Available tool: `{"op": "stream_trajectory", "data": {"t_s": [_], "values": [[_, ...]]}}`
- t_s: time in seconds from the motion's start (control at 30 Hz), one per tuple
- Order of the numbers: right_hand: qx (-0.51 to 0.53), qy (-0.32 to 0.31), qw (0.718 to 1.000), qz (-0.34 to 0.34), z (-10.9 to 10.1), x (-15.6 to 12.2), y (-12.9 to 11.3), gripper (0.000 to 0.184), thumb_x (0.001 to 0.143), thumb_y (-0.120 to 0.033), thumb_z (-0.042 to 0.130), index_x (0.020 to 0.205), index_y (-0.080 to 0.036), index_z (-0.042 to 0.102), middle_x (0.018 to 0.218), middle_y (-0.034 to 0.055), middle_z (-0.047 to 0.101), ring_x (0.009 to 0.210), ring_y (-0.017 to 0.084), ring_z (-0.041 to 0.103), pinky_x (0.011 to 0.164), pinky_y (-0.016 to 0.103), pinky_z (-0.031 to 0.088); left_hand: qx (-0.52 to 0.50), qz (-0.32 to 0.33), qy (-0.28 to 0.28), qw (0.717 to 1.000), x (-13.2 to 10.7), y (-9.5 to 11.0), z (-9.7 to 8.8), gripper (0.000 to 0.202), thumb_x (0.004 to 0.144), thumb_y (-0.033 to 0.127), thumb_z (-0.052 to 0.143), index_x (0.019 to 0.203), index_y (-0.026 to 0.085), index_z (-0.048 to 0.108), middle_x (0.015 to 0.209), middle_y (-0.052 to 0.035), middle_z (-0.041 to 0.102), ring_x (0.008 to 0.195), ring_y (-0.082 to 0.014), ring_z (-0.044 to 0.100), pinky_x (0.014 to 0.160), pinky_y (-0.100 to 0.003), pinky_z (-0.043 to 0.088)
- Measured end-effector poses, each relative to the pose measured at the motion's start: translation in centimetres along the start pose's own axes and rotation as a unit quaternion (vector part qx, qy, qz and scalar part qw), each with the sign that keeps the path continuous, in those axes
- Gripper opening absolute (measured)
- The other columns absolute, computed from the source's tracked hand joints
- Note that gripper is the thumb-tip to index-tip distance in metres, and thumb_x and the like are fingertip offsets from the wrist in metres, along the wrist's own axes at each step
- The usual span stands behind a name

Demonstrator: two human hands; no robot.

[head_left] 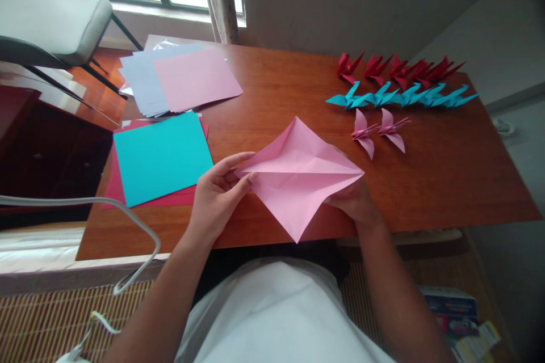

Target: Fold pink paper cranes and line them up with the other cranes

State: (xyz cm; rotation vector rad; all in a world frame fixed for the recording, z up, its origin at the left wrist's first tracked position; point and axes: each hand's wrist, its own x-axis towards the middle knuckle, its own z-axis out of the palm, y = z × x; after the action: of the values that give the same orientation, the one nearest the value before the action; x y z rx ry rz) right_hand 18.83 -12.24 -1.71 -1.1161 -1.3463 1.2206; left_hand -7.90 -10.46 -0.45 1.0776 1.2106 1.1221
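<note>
A creased sheet of pink origami paper [298,181] is held up just above the front of the table, one corner pointing toward me and its folds spreading from the middle. My left hand [219,187] pinches its left corner, thumb on top and fingers behind. On the other side, my right hand [351,198] supports the paper from beneath near the right corner; most of its fingers are hidden by the sheet. Two finished pink paper cranes [378,131] rest on the table beyond my right hand.
Rows of red paper cranes [398,70] and blue paper cranes [404,96] line the back right of the wooden table [460,181]. At left lie turquoise paper [164,159] over red sheets, and a pale pink and grey stack [198,79]. A white cable [140,227] curves at front left.
</note>
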Motion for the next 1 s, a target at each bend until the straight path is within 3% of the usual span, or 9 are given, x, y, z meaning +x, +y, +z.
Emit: {"op": "stream_trajectory", "data": {"t_s": [0.13,0.23,0.37,0.63,0.83,1.0], "values": [[-0.024,-0.017,0.999,-0.035,-0.05,-0.01,-0.29,0.086,0.067,-0.038,0.094,0.144,-0.040,0.057,0.148,-0.0005,0.060,0.149,0.030,0.045,0.123,0.045,0.043,0.008,0.004,-0.007,1.000,0.03,0.08,0.09,0.043,0.078,0.032,0.087,0.118,0.023,0.077,0.105,-0.0060,0.079,0.075,-0.0112,0.067,0.065,-0.019,0.055],[-0.021,-0.016,0.999,-0.037,0.05,0.03,-0.45,0.089,0.067,-0.038,0.094,0.146,-0.043,0.054,0.156,-0.0031,0.052,0.147,0.030,0.047,0.120,0.048,0.047,0.013,0.008,-0.011,1.000,0.06,0.09,0.13,0.043,0.078,0.032,0.087,0.119,0.022,0.077,0.110,-0.0072,0.078,0.078,-0.0121,0.068,0.068,-0.019,0.056],[-0.016,-0.011,0.999,-0.027,0.16,0.05,-0.41,0.084,0.067,-0.039,0.094,0.142,-0.041,0.058,0.145,-0.0004,0.063,0.133,0.031,0.060,0.113,0.051,0.054,0.010,0.004,-0.016,1.000,0.02,0.08,0.12,0.043,0.078,0.033,0.086,0.119,0.021,0.076,0.108,-0.0072,0.078,0.079,-0.0128,0.069,0.069,-0.020,0.056],[-0.028,0.017,0.999,-0.001,0.14,0.10,-0.10,0.077,0.067,-0.041,0.094,0.137,-0.035,0.063,0.143,0.0030,0.064,0.128,0.031,0.064,0.113,0.049,0.054,0.012,-0.002,-0.018,1.000,-0.10,0.24,0.15,0.041,0.079,0.032,0.086,0.117,0.022,0.077,0.098,-0.0051,0.078,0.076,-0.0123,0.067,0.066,-0.019,0.054],[-0.042,0.026,0.999,-0.002,0.19,0.14,0.12,0.068,0.067,-0.042,0.094,0.130,-0.030,0.068,0.133,0.0055,0.071,0.124,0.029,0.067,0.110,0.047,0.056,-0.004,0.001,-0.022,1.000,-0.16,0.21,-0.09,0.043,0.081,0.033,0.084,0.122,0.024,0.075,0.120,-0.0079,0.076,0.086,-0.0143,0.068,0.073,-0.021,0.056],[-0.030,0.036,0.999,0.005,0.48,0.32,-0.13,0.063,0.064,-0.042,0.095,0.121,-0.029,0.072,0.124,0.0050,0.075,0.115,0.027,0.071,0.100,0.041,0.061,-0.020,0.000,-0.034,0.999,-0.21,0.29,-0.10,0.043,0.081,0.032,0.084,0.123,0.025,0.075,0.124,-0.0079,0.074,0.090,-0.0152,0.070,0.076,-0.021,0.056]]}}
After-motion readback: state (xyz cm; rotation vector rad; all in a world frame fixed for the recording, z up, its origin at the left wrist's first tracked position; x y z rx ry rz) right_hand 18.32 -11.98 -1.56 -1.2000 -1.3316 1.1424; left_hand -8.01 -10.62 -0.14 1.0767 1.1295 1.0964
